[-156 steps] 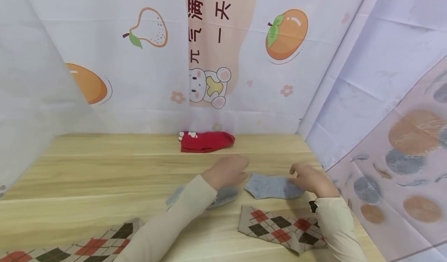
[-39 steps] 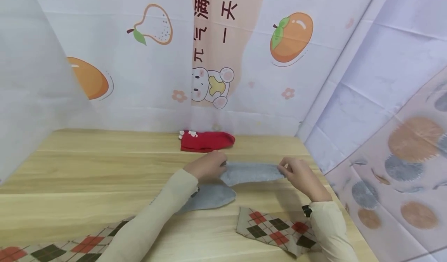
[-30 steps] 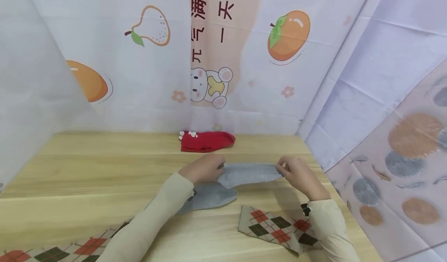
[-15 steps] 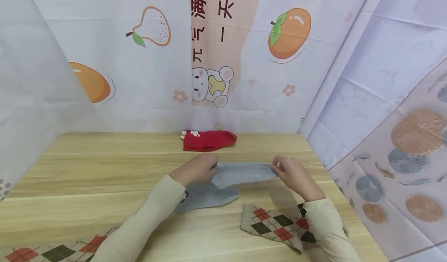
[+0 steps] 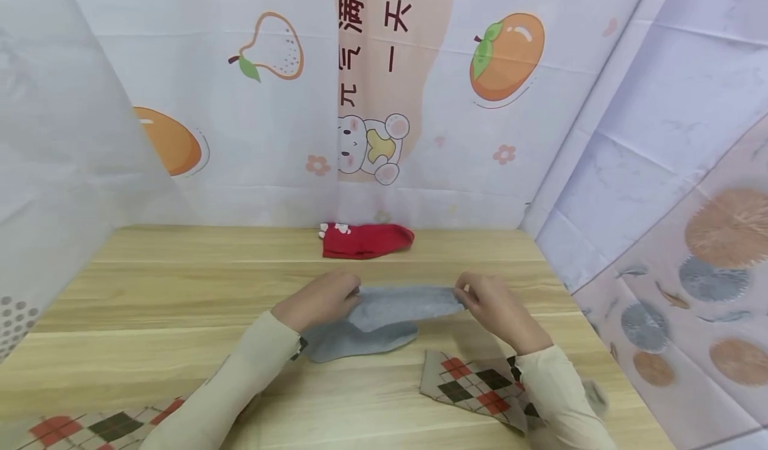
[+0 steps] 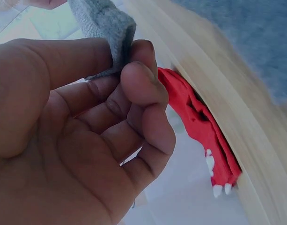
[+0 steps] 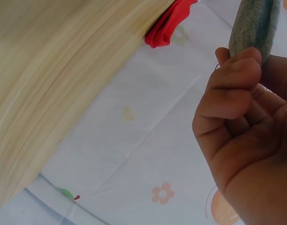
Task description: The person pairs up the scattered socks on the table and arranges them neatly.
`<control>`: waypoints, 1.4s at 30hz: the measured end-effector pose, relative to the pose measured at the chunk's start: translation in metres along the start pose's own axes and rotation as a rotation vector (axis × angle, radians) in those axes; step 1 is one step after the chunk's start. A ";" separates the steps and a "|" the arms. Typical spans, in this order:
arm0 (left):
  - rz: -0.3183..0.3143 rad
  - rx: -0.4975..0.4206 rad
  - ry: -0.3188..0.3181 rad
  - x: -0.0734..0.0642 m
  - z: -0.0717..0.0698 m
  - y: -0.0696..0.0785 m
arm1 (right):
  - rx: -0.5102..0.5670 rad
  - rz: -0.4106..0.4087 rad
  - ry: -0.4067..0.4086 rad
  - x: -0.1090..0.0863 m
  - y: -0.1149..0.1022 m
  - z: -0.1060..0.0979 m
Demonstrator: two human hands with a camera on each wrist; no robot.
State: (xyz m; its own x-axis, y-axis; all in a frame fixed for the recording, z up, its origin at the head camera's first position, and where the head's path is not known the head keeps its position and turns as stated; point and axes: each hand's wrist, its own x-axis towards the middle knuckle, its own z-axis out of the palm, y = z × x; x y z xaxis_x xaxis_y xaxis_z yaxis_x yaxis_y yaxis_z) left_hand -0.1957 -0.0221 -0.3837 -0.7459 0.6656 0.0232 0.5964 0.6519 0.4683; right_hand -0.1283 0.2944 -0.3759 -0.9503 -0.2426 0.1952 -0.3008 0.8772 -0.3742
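Observation:
A grey-blue sock (image 5: 408, 303) is stretched sideways between my two hands, raised over the table in the head view. My left hand (image 5: 324, 298) pinches its left end; the left wrist view shows the sock's edge (image 6: 117, 40) between thumb and fingers. At the other end my right hand (image 5: 495, 307) pinches the sock between thumb and fingertips, as the right wrist view shows on the fabric (image 7: 255, 30). A second grey-blue sock (image 5: 366, 343) lies flat just below the held one, partly covered by it and by my left arm.
A red sock (image 5: 366, 241) with white figures lies at the table's back edge. Argyle socks lie nearer: one argyle sock (image 5: 471, 387) by my right sleeve, another argyle sock (image 5: 114, 429) at front left under my left sleeve. Printed cloth (image 5: 252, 123) hangs behind the wooden table (image 5: 198, 290).
The grey-blue sock, earlier flat on the table, was picked up and stretched between both hands. Over the last second both hands moved left with it, bringing it above the second grey-blue sock.

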 end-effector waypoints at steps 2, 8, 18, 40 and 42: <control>-0.011 -0.001 0.006 -0.005 0.000 -0.001 | 0.007 -0.019 0.000 0.000 -0.003 0.002; -0.003 -0.015 0.018 -0.019 -0.002 -0.005 | 0.001 -0.083 0.027 0.000 -0.010 0.011; -0.010 0.013 0.033 -0.038 -0.004 -0.012 | -0.029 -0.122 0.035 -0.002 -0.025 0.023; -0.067 0.064 -0.004 -0.062 -0.013 -0.022 | -0.060 -0.253 0.078 -0.002 -0.045 0.059; -0.075 0.074 -0.006 -0.063 -0.013 -0.023 | -0.061 -0.261 0.072 -0.002 -0.047 0.061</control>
State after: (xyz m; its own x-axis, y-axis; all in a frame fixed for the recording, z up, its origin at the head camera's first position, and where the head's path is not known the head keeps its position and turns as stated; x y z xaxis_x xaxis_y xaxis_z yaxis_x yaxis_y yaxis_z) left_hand -0.1667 -0.0835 -0.3845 -0.7877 0.6159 -0.0146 0.5594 0.7249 0.4020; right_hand -0.1172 0.2280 -0.4141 -0.8325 -0.4355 0.3426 -0.5272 0.8127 -0.2481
